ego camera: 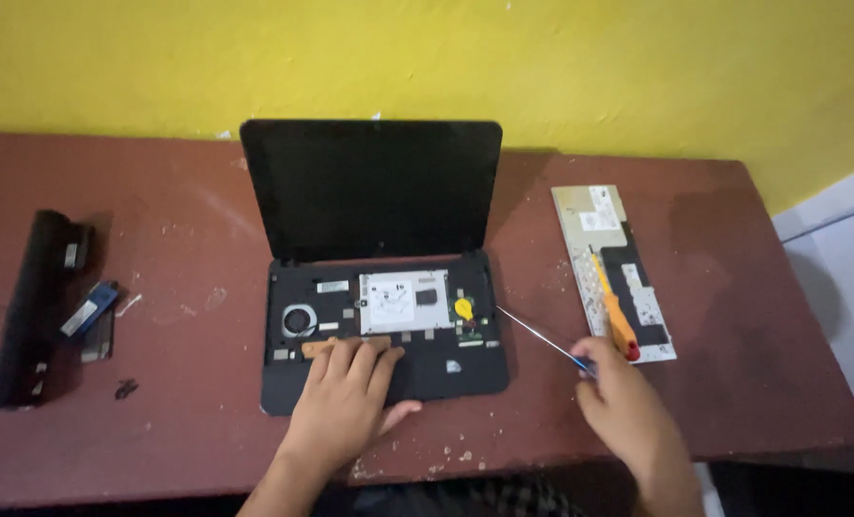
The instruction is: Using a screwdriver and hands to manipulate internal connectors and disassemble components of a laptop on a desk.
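Desk: at centre, one brown desk (733,402) carried everything.
Laptop: one opened laptop (379,287), keyboard deck off, sat at centre; likely rigid but fragile inside, best held by its base edges.
Keyboard: one detached keyboard (611,268) lay face down at 3 o'clock.
Battery: one black battery (30,306) lay at 9 o'clock.
Left hand: left hand (346,397) pressed flat, fingers spread, on the laptop's front edge.
Right hand: right hand (623,407) gripped one slim screwdriver (537,335), likely light and stiff.
Spare: one orange-handled screwdriver (614,311) rested on the keyboard.

Both forearms are bare, no sleeves showing; the left hand (346,393) and right hand (618,397) wear no gloves, rings or watch.
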